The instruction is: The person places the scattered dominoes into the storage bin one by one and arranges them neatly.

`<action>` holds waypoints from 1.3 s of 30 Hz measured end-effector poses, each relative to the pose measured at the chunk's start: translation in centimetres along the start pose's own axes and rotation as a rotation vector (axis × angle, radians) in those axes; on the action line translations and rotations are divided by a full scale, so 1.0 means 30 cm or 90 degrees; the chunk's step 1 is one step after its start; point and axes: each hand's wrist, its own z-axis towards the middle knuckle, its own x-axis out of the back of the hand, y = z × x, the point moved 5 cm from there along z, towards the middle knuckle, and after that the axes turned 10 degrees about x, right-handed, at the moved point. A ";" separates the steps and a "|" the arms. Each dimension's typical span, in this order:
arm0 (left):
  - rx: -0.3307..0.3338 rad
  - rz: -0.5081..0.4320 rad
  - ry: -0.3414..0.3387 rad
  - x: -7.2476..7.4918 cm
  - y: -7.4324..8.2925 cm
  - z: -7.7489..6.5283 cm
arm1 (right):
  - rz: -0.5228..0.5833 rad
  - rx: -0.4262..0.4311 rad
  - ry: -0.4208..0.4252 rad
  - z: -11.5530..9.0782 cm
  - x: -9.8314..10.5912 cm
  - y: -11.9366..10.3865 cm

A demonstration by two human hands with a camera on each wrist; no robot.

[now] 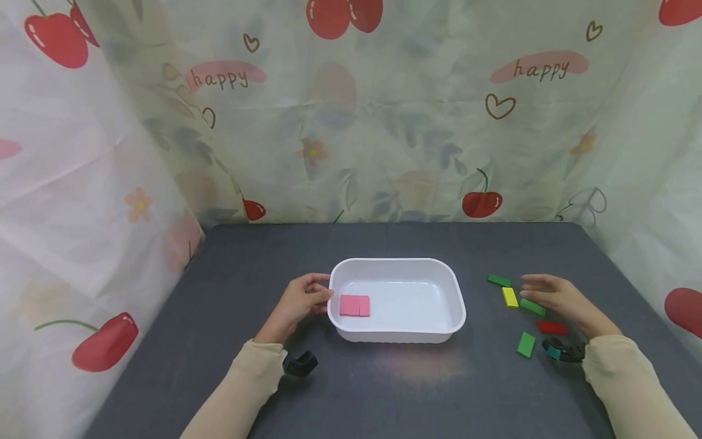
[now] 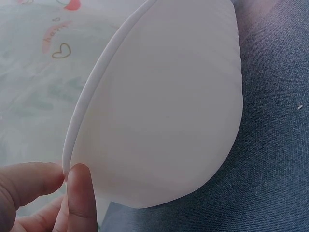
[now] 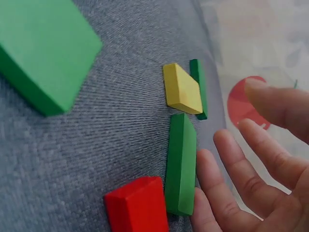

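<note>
A white plastic tub [image 1: 397, 336] stands on the dark table, with pink blocks [image 1: 354, 305] lying side by side at the left of its floor. My left hand [image 1: 298, 302] pinches the tub's left rim; in the left wrist view fingertips [image 2: 82, 188] meet at that edge. To the right, my right hand [image 1: 556, 297] hovers with spread, relaxed fingers and nothing in them. Beneath and beside it lie a yellow block [image 1: 510, 297], a red block [image 1: 553, 327] and several green blocks [image 3: 181, 164], the nearest close to my fingertips.
A dark cloth covers the table [image 1: 351, 390]. Behind and at both sides hangs a printed curtain [image 1: 384, 152] with cherries and hearts. Each wrist wears a black strap, such as the left strap [image 1: 300, 364].
</note>
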 end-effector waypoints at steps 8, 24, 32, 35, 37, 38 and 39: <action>-0.007 -0.013 -0.009 -0.004 0.010 -0.011 | -0.035 -0.007 -0.045 0.024 -0.024 -0.005; -0.008 -0.014 -0.007 -0.003 0.010 -0.007 | -0.067 -0.018 -0.071 0.050 -0.037 0.003; -0.006 -0.009 -0.004 -0.001 0.011 -0.011 | -0.063 -0.004 -0.075 0.056 -0.037 0.000; -0.004 -0.008 -0.004 -0.001 0.010 -0.010 | -0.065 -0.003 -0.076 0.056 -0.036 -0.004; -0.004 -0.008 -0.003 -0.001 0.010 -0.010 | -0.067 -0.006 -0.078 0.055 -0.035 -0.004; -0.004 -0.008 -0.003 -0.001 0.009 -0.009 | -0.069 -0.008 -0.078 0.055 -0.034 -0.003; -0.004 -0.009 -0.003 -0.002 0.009 -0.008 | -0.069 -0.011 -0.077 0.056 -0.032 -0.002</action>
